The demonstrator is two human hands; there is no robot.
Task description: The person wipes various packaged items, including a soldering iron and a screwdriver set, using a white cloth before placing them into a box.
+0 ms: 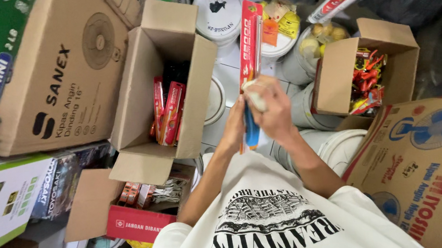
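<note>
left hand (234, 129): grasping long red packet (249, 50), frame centre
right hand (271, 110): clenched on white cloth (255, 96) against packet
open box (162, 81): left of hands

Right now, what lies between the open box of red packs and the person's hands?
In the head view, only white bucket lids lie between the box and the hands.
</note>
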